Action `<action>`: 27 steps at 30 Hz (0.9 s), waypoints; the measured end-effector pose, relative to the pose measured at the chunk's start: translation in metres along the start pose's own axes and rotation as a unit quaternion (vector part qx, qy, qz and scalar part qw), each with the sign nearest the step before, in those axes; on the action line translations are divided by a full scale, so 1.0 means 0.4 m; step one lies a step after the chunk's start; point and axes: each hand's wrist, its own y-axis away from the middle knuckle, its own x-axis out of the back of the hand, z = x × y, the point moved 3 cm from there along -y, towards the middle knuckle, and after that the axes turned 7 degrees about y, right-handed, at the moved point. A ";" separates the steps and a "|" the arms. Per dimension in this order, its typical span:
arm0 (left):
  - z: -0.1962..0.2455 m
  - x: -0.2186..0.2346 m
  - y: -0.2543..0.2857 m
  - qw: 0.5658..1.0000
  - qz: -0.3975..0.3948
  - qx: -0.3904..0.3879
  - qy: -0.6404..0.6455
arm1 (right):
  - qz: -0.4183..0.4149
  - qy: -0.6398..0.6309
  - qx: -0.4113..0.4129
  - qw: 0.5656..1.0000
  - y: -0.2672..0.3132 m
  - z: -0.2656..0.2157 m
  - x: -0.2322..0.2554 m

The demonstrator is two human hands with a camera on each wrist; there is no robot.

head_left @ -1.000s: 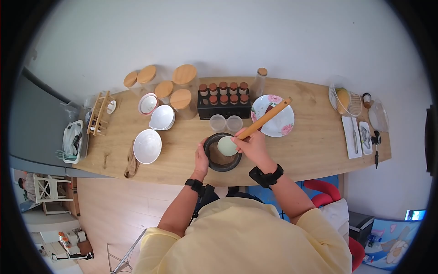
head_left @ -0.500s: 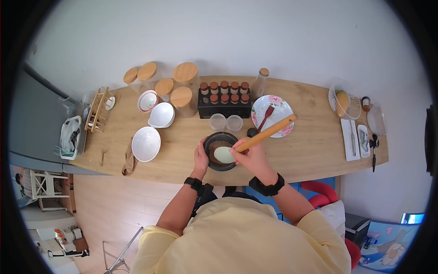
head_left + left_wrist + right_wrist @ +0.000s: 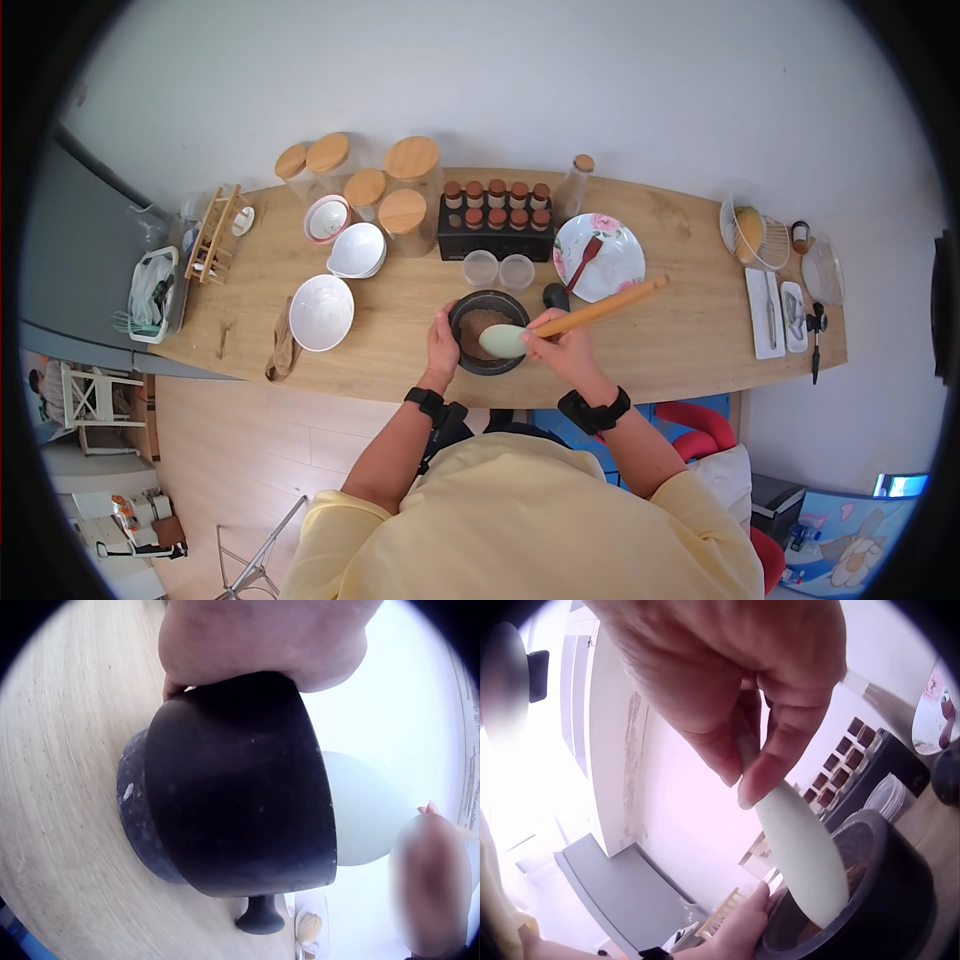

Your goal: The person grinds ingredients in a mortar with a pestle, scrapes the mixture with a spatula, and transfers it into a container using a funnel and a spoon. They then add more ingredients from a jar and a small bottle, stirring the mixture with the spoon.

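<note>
A black mortar (image 3: 461,345) with brown powder (image 3: 487,322) inside stands near the table's front edge. My left hand (image 3: 441,345) holds the mortar's left side, its palm against the outer wall. In my right hand (image 3: 566,350) is a spoon (image 3: 503,341) with a pale green oval head and a long wooden handle; thumb and fingers pinch it where handle meets head. The spoon's head dips into the mortar at the right side in the right wrist view, its tip near the powder. A dark pestle (image 3: 556,295) lies just behind my right hand.
Two clear small cups (image 3: 480,268) and a black rack of spice jars (image 3: 495,240) stand behind the mortar. A flowered plate (image 3: 625,255) bears a red-brown brush (image 3: 585,263). White bowls (image 3: 321,313) and wooden-lidded jars (image 3: 404,212) stand left; a wire basket (image 3: 775,245) stands right.
The spoon's head has dipped lower and shifted toward the mortar's near right side, and its handle has tilted down to the right. The left hand and mortar have stayed put.
</note>
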 end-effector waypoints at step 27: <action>-0.009 0.003 -0.001 1.000 -0.008 -0.011 0.002 | 0.158 0.044 0.090 0.982 -0.096 0.001 -0.049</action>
